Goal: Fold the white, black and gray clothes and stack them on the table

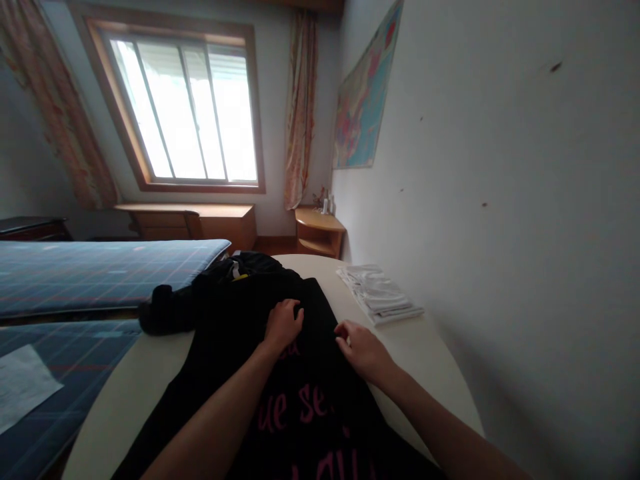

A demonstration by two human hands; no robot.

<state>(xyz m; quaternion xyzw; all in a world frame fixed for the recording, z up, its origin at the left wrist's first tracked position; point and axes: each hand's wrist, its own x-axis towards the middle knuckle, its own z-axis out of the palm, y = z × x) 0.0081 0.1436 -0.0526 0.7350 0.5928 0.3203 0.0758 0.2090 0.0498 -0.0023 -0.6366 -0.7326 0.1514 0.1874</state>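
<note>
A black shirt (230, 347) with pink lettering lies spread over the round table (445, 380), its near part running out of the bottom of the view. My left hand (284, 323) rests on the shirt above the lettering, thumb apart from its bent fingers. At the shirt's right edge is my right hand (364, 350), loosely curled with a small gap between thumb and forefinger. Its fingertips just overlap the fabric edge, and no fabric shows pinched in them.
A stack of folded white clothing (377, 293) sits on the table's right side. Bunched dark clothing (170, 310) lies at the far left edge. Beyond are a plaid-covered bed (100, 273), a paper sheet (25, 383) and a corner shelf (320, 223). A wall (525, 253) borders the right.
</note>
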